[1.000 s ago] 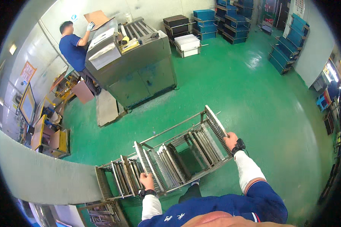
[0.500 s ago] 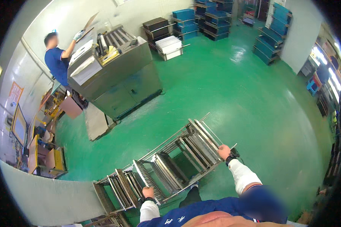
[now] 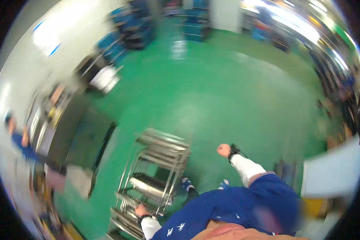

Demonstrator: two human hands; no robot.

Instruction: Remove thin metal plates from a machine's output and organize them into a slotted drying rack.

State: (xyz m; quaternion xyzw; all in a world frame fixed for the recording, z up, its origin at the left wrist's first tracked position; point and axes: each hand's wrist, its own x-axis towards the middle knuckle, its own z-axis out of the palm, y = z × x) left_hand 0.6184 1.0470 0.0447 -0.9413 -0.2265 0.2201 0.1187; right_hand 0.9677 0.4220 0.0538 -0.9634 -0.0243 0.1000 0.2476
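Observation:
A metal rack [image 3: 158, 158] with rows of slotted bars stands on the floor in front of me, a little to the left. My left hand [image 3: 141, 210] is closed on one of the rack's bars at its near end. My right hand [image 3: 224, 150] is off the rack, out over the floor to its right. Its fingers look curled in, with nothing visible in them, though motion blurs the picture. A dark band with a cable [image 3: 236, 150] sits round my right wrist.
A steel machine [image 3: 84, 136] stands at the left, a person in blue [image 3: 22, 145] behind it. Blue stacked crates [image 3: 196, 24] and a white stack [image 3: 105, 79] line the far side. Green floor [image 3: 204, 92] lies ahead. A pale panel [image 3: 334, 168] stands at the right.
My view has swung to the right. My right hand has let go of the rack's far end and come away from it. The rack now points more straight ahead; my left hand stays on it.

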